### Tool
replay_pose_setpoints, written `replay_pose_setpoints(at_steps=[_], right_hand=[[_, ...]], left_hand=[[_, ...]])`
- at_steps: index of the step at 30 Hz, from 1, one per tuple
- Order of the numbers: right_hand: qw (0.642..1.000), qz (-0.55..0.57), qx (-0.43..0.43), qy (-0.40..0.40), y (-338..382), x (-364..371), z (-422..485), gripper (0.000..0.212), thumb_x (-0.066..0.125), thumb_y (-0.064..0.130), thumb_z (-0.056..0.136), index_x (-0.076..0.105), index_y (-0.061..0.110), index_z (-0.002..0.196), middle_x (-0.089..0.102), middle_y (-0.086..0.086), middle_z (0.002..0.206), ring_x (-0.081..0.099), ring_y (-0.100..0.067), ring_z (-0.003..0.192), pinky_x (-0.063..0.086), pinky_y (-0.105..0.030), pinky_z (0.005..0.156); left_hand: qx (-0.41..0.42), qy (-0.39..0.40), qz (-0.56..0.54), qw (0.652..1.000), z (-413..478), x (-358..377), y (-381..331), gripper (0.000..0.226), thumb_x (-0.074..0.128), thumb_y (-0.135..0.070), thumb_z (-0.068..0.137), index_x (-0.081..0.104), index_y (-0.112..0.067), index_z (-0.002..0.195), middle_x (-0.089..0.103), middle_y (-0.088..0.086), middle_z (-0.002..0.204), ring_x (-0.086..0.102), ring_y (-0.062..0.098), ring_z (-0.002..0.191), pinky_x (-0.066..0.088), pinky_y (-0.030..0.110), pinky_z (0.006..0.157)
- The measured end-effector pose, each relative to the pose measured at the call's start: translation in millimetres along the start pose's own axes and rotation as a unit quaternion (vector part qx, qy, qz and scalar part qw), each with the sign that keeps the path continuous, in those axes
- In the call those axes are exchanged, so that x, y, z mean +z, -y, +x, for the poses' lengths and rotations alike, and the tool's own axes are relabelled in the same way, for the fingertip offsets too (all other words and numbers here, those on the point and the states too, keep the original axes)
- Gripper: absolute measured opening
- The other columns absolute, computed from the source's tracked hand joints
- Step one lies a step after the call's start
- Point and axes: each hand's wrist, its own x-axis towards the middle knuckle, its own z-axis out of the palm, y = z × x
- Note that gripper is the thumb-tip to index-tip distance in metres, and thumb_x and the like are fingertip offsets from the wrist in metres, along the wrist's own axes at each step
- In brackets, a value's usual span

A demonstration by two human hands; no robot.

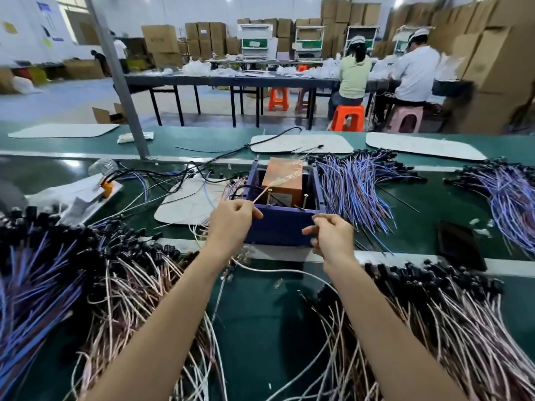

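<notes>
My left hand (231, 218) pinches the end of a thin pale wire (262, 195) that points up over a blue plastic box (280, 227). Just to the right, my right hand (330, 234) has its fingers curled in front of the box's near wall; whether it holds a wire I cannot tell. Inside the box stands an orange carton (282, 176), with small brass-tipped parts beside it. A white cable (283, 272) loops across the green bench between my forearms.
Bundles of pink-white wires with black plugs (434, 314) lie on both sides of my arms. Blue-purple wire bundles (356, 183) fan out right of the box. A black phone (460, 244) lies at right, a white mat (191, 202) at left. Two people sit at a far table.
</notes>
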Motion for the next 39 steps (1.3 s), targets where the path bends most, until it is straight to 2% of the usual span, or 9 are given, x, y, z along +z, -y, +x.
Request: replay_pose_setpoints(at_steps=[3,6,9,11,14,18,21,30,39], right_hand=[[0.998,-0.049,-0.023,-0.006,-13.3,15.3,5.8,0.018,0.053,0.015,0.096,0.059,0.016,0.079,0.063,0.002,0.049,0.047,-0.008,0.046,0.039,-0.024,0.053],[0.997,-0.066,-0.044,-0.014,-19.8,20.1,8.4,0.020,0.057,0.017,0.094,0.062,0.017,0.074,0.062,0.001,0.050,0.055,-0.013,0.059,0.042,-0.031,0.068],[0.994,-0.085,-0.060,-0.019,-21.2,17.9,11.1,0.021,0.059,0.016,0.092,0.063,0.016,0.071,0.058,0.004,0.044,0.052,-0.007,0.048,0.040,-0.026,0.059],[0.993,-0.094,-0.068,-0.017,-22.3,17.3,11.6,0.021,0.059,0.016,0.091,0.064,0.016,0.071,0.057,0.005,0.041,0.050,-0.004,0.044,0.038,-0.024,0.056],[0.992,-0.100,-0.074,-0.015,-23.5,17.4,12.6,0.020,0.059,0.015,0.091,0.062,0.016,0.070,0.056,0.007,0.039,0.047,-0.004,0.042,0.037,-0.025,0.053],[0.991,-0.099,-0.084,-0.019,-24.1,15.4,15.4,0.021,0.059,0.015,0.091,0.061,0.017,0.070,0.053,0.007,0.039,0.046,-0.006,0.043,0.036,-0.025,0.053],[0.991,-0.100,-0.088,-0.017,-25.2,14.1,16.3,0.020,0.058,0.014,0.092,0.062,0.016,0.072,0.053,0.007,0.043,0.047,-0.010,0.048,0.037,-0.025,0.054],[0.991,-0.100,-0.093,-0.011,-26.9,14.6,17.3,0.020,0.058,0.015,0.093,0.062,0.018,0.073,0.054,0.006,0.047,0.047,-0.006,0.047,0.037,-0.022,0.054],[0.991,-0.094,-0.091,-0.006,-29.1,15.9,16.4,0.020,0.059,0.016,0.093,0.062,0.018,0.073,0.052,0.008,0.042,0.045,-0.002,0.043,0.037,-0.022,0.053]], left_hand=[[0.023,-0.018,0.060,0.998,5.9,5.2,11.1,0.031,0.051,-0.030,0.097,0.071,-0.024,0.074,0.049,-0.015,0.046,0.042,0.005,0.049,0.031,0.025,0.050],[0.041,-0.013,0.059,0.997,8.6,7.3,21.4,0.017,0.051,-0.025,0.097,0.068,-0.029,0.093,0.059,-0.015,0.067,0.049,0.004,0.058,0.034,0.019,0.051],[0.025,-0.013,0.043,0.999,9.8,11.3,29.0,0.015,0.054,-0.020,0.094,0.065,-0.027,0.088,0.066,-0.005,0.071,0.057,0.011,0.063,0.042,0.026,0.061],[0.017,-0.019,0.038,0.999,10.1,13.7,32.0,0.018,0.056,-0.016,0.092,0.064,-0.026,0.080,0.064,-0.004,0.062,0.060,0.012,0.062,0.044,0.027,0.064],[0.022,-0.039,0.041,0.998,11.4,17.1,35.3,0.013,0.060,-0.016,0.089,0.068,-0.018,0.080,0.063,-0.006,0.066,0.065,0.020,0.072,0.048,0.029,0.071],[0.035,-0.060,0.067,0.995,9.4,20.0,36.9,0.016,0.064,-0.023,0.086,0.065,-0.019,0.071,0.058,-0.011,0.058,0.053,0.009,0.059,0.035,0.018,0.057],[0.032,-0.057,0.077,0.995,7.6,18.6,36.4,0.017,0.064,-0.021,0.084,0.064,-0.015,0.069,0.056,-0.009,0.056,0.048,0.005,0.056,0.035,0.010,0.054],[0.025,-0.021,0.085,0.996,2.5,19.1,32.1,0.018,0.063,-0.017,0.081,0.059,-0.014,0.063,0.054,-0.005,0.055,0.047,0.007,0.053,0.035,0.015,0.054],[0.033,-0.009,0.079,0.996,1.4,22.7,35.7,0.020,0.062,-0.017,0.084,0.058,-0.013,0.064,0.056,-0.001,0.056,0.049,0.002,0.046,0.037,0.010,0.048]])
